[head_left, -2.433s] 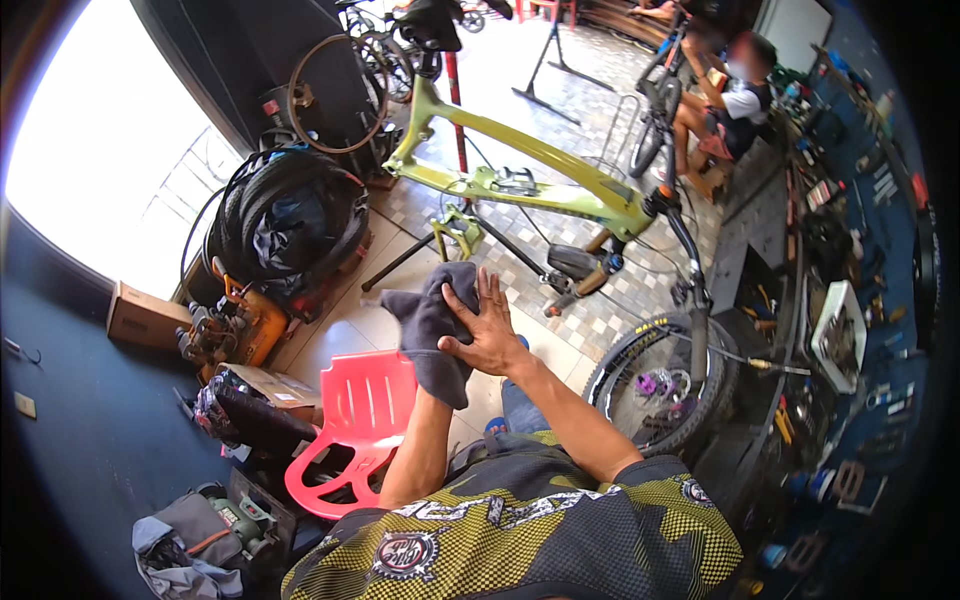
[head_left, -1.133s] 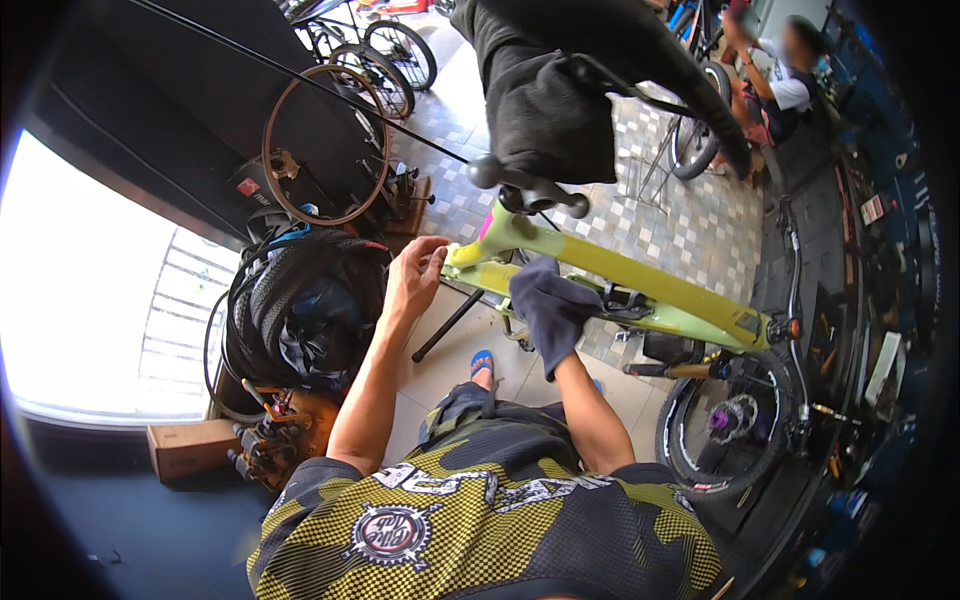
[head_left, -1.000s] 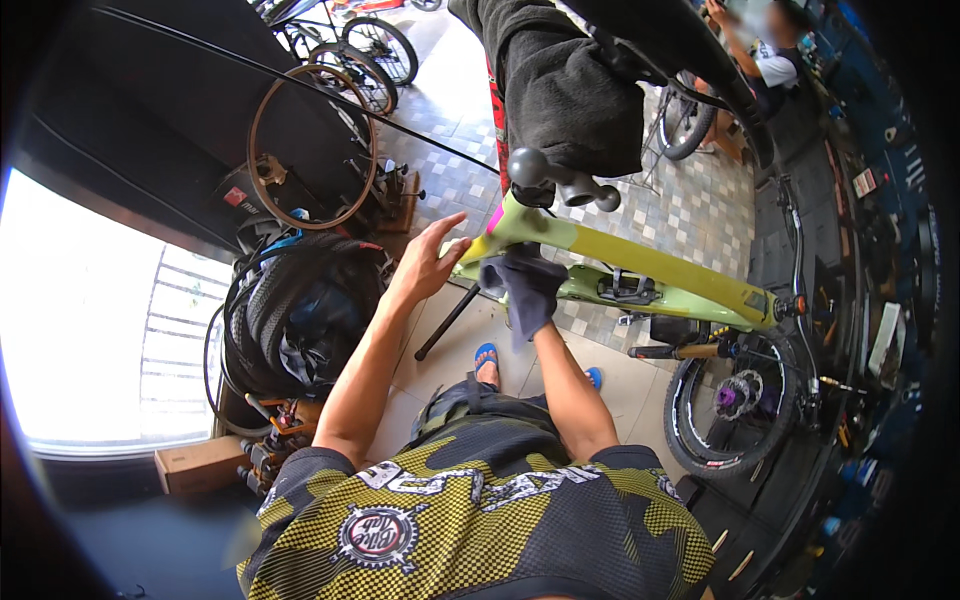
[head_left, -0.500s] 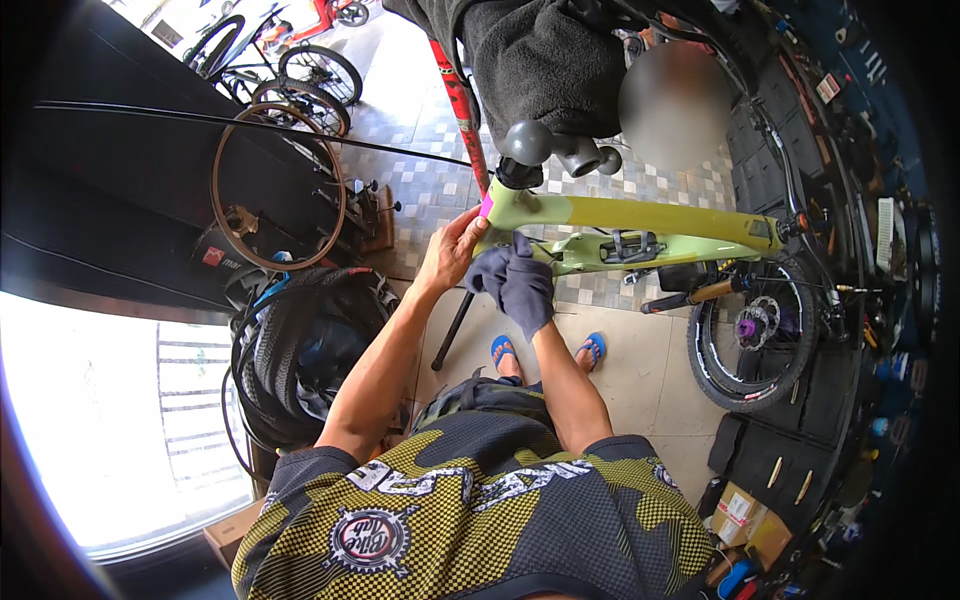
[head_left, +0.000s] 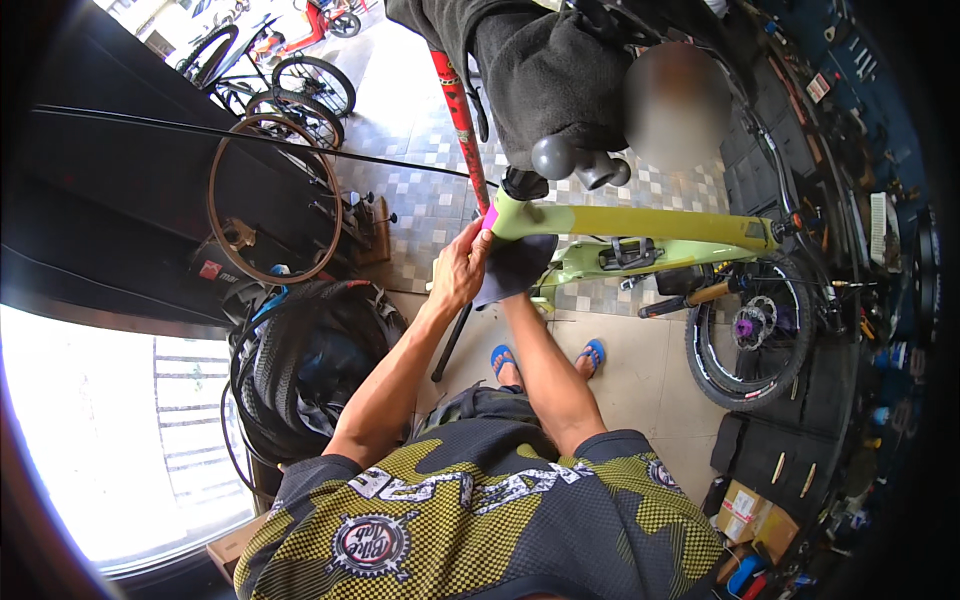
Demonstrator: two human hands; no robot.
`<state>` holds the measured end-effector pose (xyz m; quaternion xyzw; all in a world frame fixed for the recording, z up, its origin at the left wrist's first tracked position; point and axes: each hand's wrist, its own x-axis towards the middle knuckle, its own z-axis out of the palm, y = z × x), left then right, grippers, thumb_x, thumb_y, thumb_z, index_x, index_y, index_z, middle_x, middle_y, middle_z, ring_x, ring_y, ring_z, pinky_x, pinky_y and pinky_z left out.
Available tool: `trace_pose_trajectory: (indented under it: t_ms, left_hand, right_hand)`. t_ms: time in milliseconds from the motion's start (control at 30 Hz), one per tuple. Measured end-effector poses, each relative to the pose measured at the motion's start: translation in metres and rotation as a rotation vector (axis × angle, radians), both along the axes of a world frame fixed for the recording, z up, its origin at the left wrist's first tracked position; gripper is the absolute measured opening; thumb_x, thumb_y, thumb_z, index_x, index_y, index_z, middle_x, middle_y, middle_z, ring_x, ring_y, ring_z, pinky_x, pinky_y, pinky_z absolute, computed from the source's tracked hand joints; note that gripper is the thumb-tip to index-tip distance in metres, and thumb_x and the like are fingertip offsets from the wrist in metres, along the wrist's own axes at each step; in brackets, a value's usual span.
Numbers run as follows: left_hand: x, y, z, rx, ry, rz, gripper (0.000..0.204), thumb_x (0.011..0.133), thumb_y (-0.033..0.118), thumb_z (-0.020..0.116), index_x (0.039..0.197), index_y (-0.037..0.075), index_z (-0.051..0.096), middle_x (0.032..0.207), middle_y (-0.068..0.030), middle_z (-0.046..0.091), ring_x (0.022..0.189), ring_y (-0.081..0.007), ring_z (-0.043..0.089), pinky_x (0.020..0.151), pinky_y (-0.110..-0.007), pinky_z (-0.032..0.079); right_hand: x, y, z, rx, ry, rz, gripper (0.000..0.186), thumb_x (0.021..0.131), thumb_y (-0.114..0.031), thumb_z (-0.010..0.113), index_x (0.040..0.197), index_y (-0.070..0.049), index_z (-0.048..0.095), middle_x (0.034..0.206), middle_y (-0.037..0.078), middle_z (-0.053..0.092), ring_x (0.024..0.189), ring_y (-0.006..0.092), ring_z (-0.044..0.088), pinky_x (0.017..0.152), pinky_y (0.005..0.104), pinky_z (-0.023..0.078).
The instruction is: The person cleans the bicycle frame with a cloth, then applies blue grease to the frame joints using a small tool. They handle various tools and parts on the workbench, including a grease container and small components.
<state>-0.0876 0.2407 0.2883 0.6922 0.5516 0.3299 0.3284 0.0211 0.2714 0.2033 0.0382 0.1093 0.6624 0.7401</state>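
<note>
A lime-green bicycle frame (head_left: pixel 655 222) extends rightward from in front of me, its near-left end beside a black seat post clamp area. My left hand (head_left: pixel 460 268) grips this end, its thumb and fingers beside a small magenta patch (head_left: pixel 490 216). Lower, beneath the top tube, a dark grey cloth (head_left: pixel 520 262) lies against the frame. My right hand (head_left: pixel 517 308) reaches up into that cloth; its fingers are mostly hidden by the fabric and the frame.
A grey-hooded workstand or covered shape (head_left: pixel 545 85) with grey knobs stands beyond the frame. A red pole (head_left: pixel 460 120) rises behind. Bicycle wheel (head_left: pixel 752 330) is at right; tyres (head_left: pixel 300 350) and a bare rim (head_left: pixel 212 190) are left. Cardboard boxes (head_left: pixel 755 520) sit lower right.
My right hand with the cloth has moved from in front of the frame's end to underneath it, and its fingers are now largely hidden. My left hand stays at the frame's end.
</note>
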Motion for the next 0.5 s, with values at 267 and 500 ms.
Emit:
trace_pose_trajectory:
  t_ms: [267,500]
  left_hand:
    - [-0.002,0.003,-0.005,-0.077,-0.016,-0.013,0.060,0.110,0.059,0.043,0.148,0.016,0.059,0.121,-0.0250,0.074,0.119,-0.0452,0.069,0.096,-0.049,0.053]
    - [-0.004,0.003,-0.006,-0.122,-0.040,-0.020,0.057,0.111,0.055,0.047,0.150,0.015,0.058,0.127,-0.0262,0.072,0.124,-0.0435,0.067,0.100,-0.048,0.052]
  right_hand:
    - [0.013,0.043,-0.069,0.358,-0.140,0.209,0.039,0.109,-0.042,0.049,0.129,-0.012,0.062,0.127,0.012,0.068,0.119,0.0287,0.065,0.110,0.0453,0.049]
    - [-0.043,-0.026,-0.106,-0.224,-1.189,-0.169,0.028,0.101,-0.033,0.056,0.115,-0.010,0.062,0.108,0.008,0.064,0.105,0.0269,0.061,0.095,0.0401,0.045]
